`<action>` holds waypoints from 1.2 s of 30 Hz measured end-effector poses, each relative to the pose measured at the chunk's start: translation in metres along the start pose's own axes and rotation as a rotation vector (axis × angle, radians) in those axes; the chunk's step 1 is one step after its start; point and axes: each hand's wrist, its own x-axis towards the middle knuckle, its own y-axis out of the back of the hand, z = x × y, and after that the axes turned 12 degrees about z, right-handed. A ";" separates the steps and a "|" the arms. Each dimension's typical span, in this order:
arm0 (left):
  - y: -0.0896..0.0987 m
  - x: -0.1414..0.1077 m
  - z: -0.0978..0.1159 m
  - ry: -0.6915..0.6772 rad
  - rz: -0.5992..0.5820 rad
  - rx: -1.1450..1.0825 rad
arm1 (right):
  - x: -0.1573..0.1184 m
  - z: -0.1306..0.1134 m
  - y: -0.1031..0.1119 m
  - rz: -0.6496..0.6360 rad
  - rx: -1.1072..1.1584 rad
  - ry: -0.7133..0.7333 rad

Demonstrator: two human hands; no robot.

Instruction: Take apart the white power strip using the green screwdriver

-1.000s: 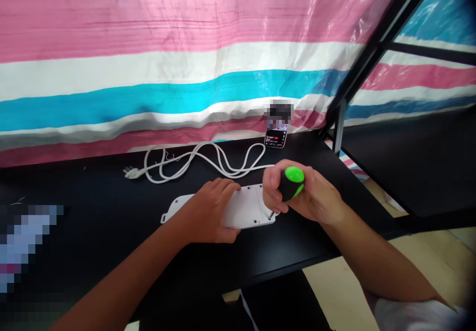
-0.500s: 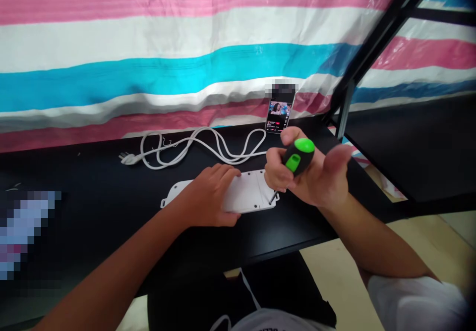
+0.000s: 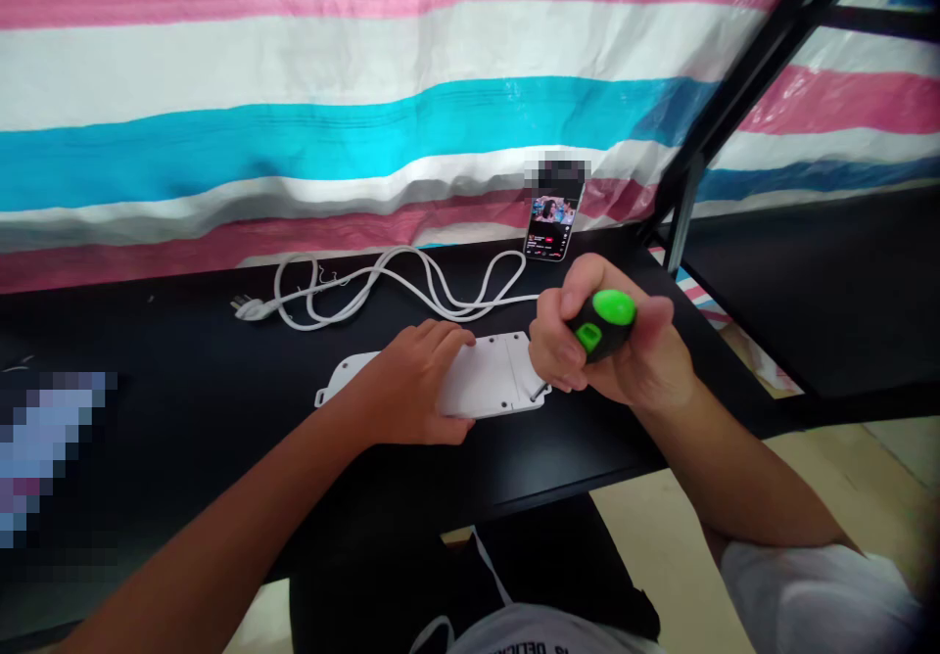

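A white power strip lies face down on the black table, small dark screw holes showing along its edges. My left hand grips it across the middle, thumb on the near side and fingers over the top. In my right hand is a screwdriver with a black and green handle. Its shaft slants down to the strip's right end, where the tip meets a near corner hole. The fingers of my right hand wrap the handle and the thumb lies against its right side.
A white cable with a plug loops behind the strip. A phone leans upright against the striped sheet. A blurred flat item lies at the left. Black frame bars stand at the right.
My right thumb has come in from stretched out to rest against the handle. The right hand and screwdriver handle have shifted slightly right and tilted more. My left hand keeps its hold.
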 end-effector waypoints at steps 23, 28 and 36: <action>-0.002 -0.001 -0.001 -0.016 0.007 0.016 | 0.002 -0.001 -0.001 -0.058 -0.043 0.048; -0.001 -0.002 -0.001 -0.016 0.008 0.026 | 0.003 -0.003 -0.001 -0.133 0.053 0.016; -0.003 -0.003 -0.003 -0.032 0.017 0.031 | 0.004 -0.002 0.004 -0.161 0.048 0.055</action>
